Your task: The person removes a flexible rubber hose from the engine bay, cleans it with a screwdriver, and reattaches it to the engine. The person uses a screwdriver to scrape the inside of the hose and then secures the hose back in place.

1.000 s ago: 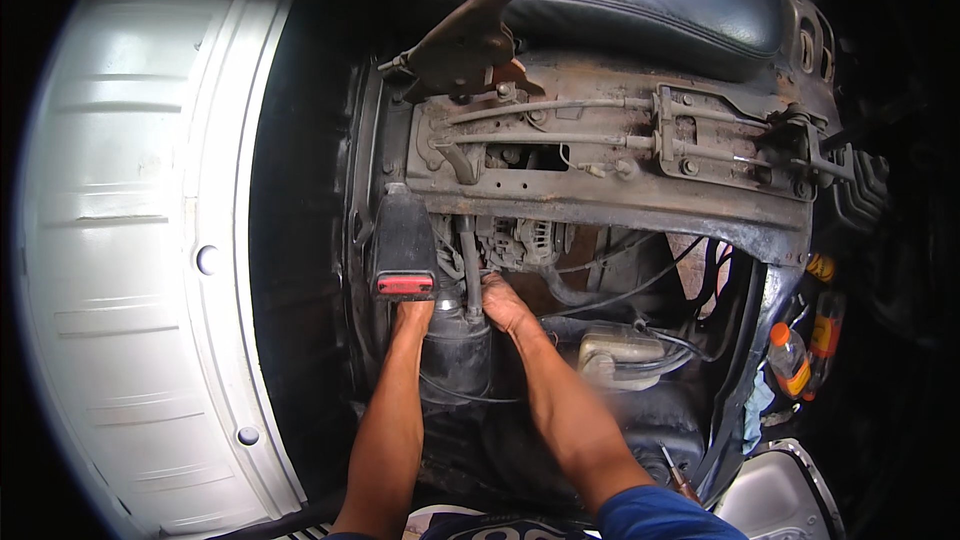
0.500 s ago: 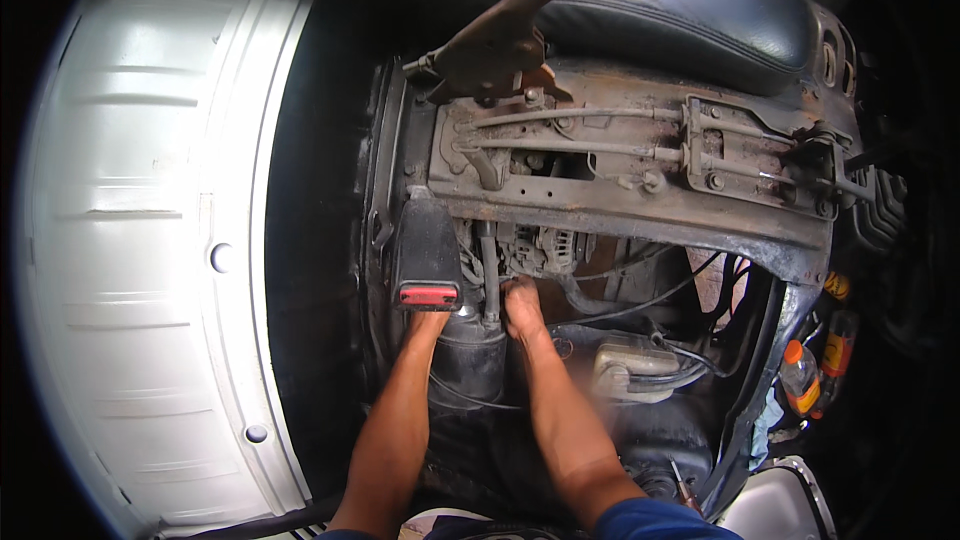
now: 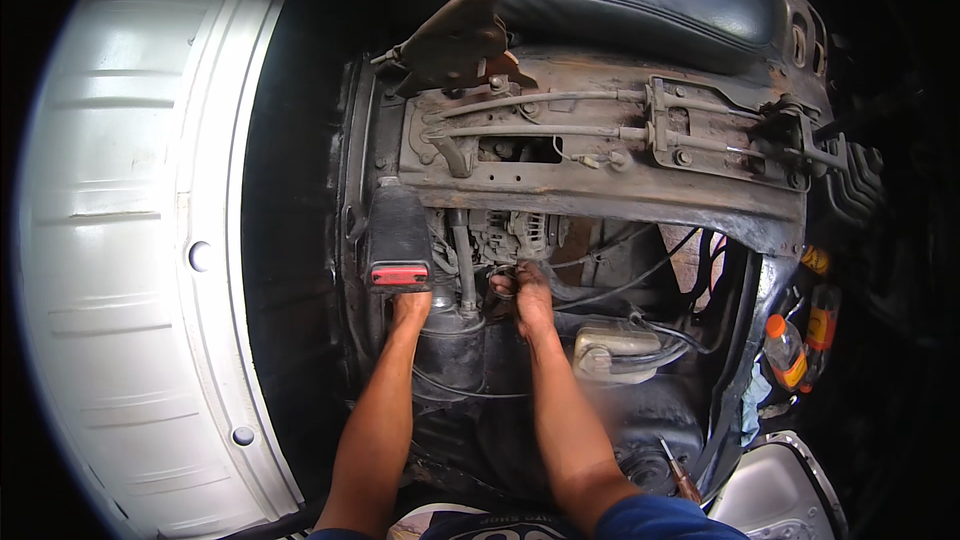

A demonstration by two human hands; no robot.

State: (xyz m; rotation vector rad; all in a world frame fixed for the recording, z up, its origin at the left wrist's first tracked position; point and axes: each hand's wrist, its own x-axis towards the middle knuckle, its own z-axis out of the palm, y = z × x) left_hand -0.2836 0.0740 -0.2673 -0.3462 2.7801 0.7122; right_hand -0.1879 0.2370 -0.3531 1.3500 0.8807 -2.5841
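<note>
My right hand (image 3: pixel 533 300) reaches down into the engine bay, just below the alternator (image 3: pixel 510 232). Its thumb and fingers are curled together at a dark part among the hoses; what they grip is too shaded to name. My left hand (image 3: pixel 411 304) goes in under the black seat-belt buckle (image 3: pixel 400 240) with its red button, which covers the fingers. Between the two hands stand an upright metal pipe (image 3: pixel 464 265) and a black cylindrical canister (image 3: pixel 447 355). A thin black cable loops below the canister.
Above lies a rusty metal floor panel (image 3: pixel 600 180) with cable linkages and a lever (image 3: pixel 470 15), behind it a black seat (image 3: pixel 640 10). To the right are a whitish reservoir (image 3: pixel 612 352), a screwdriver (image 3: pixel 682 475) and plastic bottles (image 3: pixel 786 355). A white door panel (image 3: pixel 130 270) fills the left.
The whole view has shifted, so the scene sits slightly further left and higher. My right hand's thumb and fingers now show more clearly; my left fingers stay hidden behind the buckle.
</note>
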